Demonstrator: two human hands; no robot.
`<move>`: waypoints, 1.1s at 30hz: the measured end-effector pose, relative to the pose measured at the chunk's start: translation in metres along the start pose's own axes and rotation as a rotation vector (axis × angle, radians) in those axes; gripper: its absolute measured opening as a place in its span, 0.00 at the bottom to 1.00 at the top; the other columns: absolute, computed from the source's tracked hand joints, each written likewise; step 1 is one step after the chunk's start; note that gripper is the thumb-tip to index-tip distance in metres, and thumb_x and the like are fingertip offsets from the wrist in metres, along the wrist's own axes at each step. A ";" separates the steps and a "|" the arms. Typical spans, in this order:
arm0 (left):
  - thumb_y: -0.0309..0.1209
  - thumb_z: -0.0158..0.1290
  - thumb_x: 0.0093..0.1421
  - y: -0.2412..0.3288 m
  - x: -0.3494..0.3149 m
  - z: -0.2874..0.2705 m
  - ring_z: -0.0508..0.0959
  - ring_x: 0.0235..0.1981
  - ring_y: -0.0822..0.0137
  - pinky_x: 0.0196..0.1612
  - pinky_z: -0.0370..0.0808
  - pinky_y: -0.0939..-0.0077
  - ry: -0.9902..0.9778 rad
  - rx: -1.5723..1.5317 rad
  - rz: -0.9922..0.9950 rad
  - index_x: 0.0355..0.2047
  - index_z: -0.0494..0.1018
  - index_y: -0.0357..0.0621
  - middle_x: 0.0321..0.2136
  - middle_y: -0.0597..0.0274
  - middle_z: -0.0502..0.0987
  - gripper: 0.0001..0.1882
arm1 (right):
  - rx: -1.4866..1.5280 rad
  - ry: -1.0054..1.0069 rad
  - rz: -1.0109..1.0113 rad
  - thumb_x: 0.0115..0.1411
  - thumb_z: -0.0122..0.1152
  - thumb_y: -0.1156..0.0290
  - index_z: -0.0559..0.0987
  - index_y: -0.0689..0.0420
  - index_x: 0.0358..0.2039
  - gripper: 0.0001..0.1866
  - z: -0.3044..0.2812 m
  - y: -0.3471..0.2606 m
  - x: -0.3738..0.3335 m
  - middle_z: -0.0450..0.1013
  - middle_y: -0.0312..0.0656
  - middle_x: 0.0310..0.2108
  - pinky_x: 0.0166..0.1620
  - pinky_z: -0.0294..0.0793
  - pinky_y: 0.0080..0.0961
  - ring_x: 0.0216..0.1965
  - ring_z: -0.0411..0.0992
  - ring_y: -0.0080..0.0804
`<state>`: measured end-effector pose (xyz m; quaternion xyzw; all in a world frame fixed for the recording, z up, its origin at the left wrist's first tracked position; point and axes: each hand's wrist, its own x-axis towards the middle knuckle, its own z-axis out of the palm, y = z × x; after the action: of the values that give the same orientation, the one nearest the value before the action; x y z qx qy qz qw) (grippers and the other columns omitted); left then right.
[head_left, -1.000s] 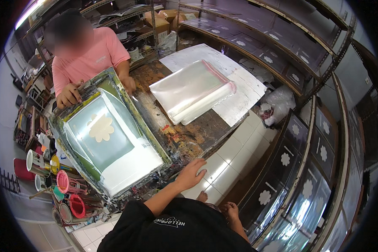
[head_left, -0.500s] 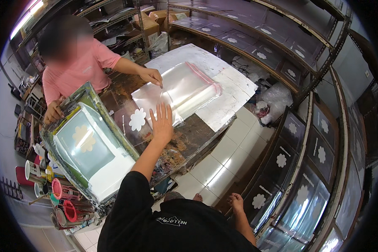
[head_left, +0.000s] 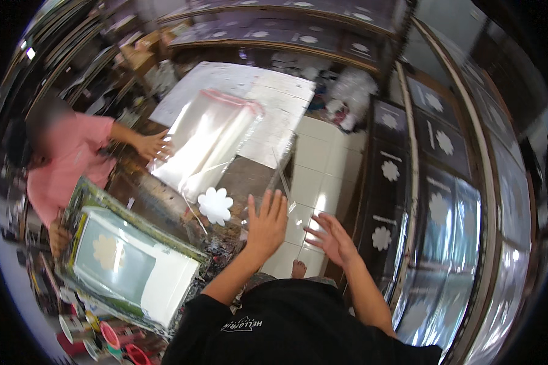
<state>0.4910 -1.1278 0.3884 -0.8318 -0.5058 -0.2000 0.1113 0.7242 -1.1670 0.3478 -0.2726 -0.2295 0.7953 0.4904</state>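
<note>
My left hand reaches over the near edge of the work table, back upward, fingers stretched and thumb hidden. It holds a clear plastic sheet whose outline is mostly too transparent to follow. A white flower print on that sheet lies left of my fingers. Nearby, my right hand hovers to the right, open with fingers spread and nothing visible in it. Beyond them rests a stack of clear plastic bags with a pinkish band along the far edge. A co-worker's hand touches its left side.
A printing screen with a flower stencil and white ink is tilted up at the left, gripped by the co-worker's other hand. Racks of flower-printed sheets stand right and behind. Ink cans sit lower left.
My view has turned right. My left hand has drawn the printed sheet toward me and right. My right hand has risen beside it. The co-worker's hand has shifted left along the bags.
</note>
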 end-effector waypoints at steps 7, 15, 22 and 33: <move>0.36 0.53 0.61 0.090 -0.042 -0.034 0.60 0.68 0.46 0.66 0.44 0.26 -0.132 -0.212 0.315 0.58 0.69 0.36 0.62 0.47 0.67 0.26 | -0.425 0.273 -0.001 0.70 0.54 0.64 0.72 0.60 0.57 0.19 0.045 -0.024 -0.025 0.73 0.37 0.50 0.51 0.74 0.28 0.51 0.73 0.26; 0.46 0.58 0.59 0.153 -0.127 -0.085 0.55 0.70 0.44 0.67 0.44 0.29 -0.355 -0.582 0.746 0.63 0.64 0.37 0.67 0.40 0.59 0.37 | -0.611 0.614 -0.382 0.67 0.52 0.75 0.77 0.64 0.49 0.13 0.024 0.037 -0.207 0.76 0.45 0.47 0.50 0.79 0.26 0.47 0.79 0.32; 0.44 0.59 0.59 0.153 -0.178 -0.093 0.55 0.68 0.36 0.67 0.46 0.32 -0.390 -0.770 0.864 0.61 0.66 0.35 0.66 0.37 0.59 0.35 | -0.684 1.281 -0.539 0.64 0.55 0.78 0.75 0.60 0.52 0.15 0.083 0.068 -0.437 0.74 0.44 0.53 0.52 0.78 0.28 0.51 0.77 0.35; 0.38 0.57 0.60 0.146 -0.237 -0.005 0.58 0.66 0.37 0.68 0.51 0.39 -0.711 -0.683 0.835 0.55 0.70 0.32 0.63 0.35 0.61 0.28 | -0.107 1.828 -0.736 0.61 0.58 0.76 0.74 0.60 0.48 0.13 0.077 0.236 -0.702 0.75 0.42 0.45 0.55 0.77 0.35 0.49 0.76 0.39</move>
<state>0.5228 -1.3860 0.2895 -0.9626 -0.0534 -0.0020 -0.2655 0.7790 -1.9076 0.4029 -0.7157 0.1316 0.0649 0.6829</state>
